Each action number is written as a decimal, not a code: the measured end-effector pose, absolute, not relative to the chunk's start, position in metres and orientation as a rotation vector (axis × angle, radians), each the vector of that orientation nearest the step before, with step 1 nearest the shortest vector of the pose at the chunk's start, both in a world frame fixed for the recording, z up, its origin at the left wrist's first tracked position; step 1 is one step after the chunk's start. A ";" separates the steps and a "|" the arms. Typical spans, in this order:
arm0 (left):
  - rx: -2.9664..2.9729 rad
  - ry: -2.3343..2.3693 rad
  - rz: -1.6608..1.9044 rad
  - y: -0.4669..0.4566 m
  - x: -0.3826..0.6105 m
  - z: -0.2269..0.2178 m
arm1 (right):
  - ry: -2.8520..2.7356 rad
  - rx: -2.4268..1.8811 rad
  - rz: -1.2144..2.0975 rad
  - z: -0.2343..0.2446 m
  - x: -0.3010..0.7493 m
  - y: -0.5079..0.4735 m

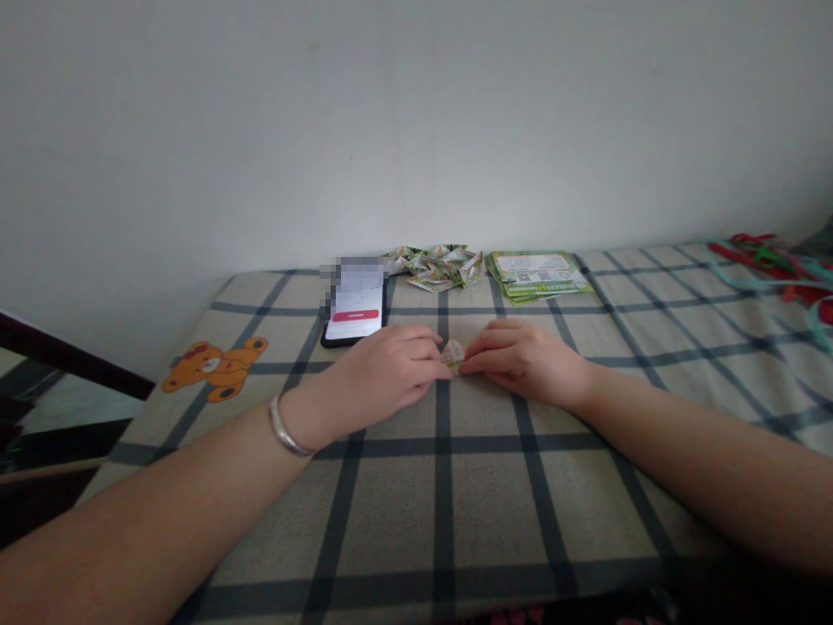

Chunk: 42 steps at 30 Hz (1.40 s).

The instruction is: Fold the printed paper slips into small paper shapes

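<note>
Both my hands rest on a checked cloth point(455, 486) and meet at a small folded piece of printed paper point(453, 355). My left hand point(381, 373), with a silver bangle on the wrist, has its fingers curled and pinches the paper's left side. From the other side my right hand point(524, 360) pinches the same paper with closed fingertips. Most of the paper is hidden between the fingers.
A phone point(356, 312) with a lit screen lies just beyond my left hand. Behind it sit a pile of folded green paper pieces point(439, 266) and a stack of green printed sheets point(537, 274). Red and green ribbons point(777, 260) lie far right. The cloth's left edge drops off.
</note>
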<state>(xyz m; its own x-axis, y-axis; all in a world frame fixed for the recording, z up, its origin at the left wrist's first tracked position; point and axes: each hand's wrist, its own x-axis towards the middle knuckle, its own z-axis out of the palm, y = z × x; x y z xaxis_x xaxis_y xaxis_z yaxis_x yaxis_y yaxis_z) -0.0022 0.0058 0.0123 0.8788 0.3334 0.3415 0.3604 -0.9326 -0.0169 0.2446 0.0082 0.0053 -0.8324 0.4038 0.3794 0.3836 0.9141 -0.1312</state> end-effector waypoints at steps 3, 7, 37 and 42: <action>-2.989 -0.568 -0.479 0.006 -0.002 0.011 | -2.734 -0.535 -0.032 0.010 0.244 0.007; -3.001 -0.620 -0.434 0.006 -0.002 0.010 | -2.759 -0.522 -0.059 0.011 0.245 0.007; -3.071 -0.439 -0.358 0.008 -0.009 0.029 | -2.865 -0.776 0.095 0.028 0.276 0.010; -3.065 -0.450 -0.238 0.007 -0.009 0.036 | -2.870 -0.783 0.071 0.029 0.279 0.011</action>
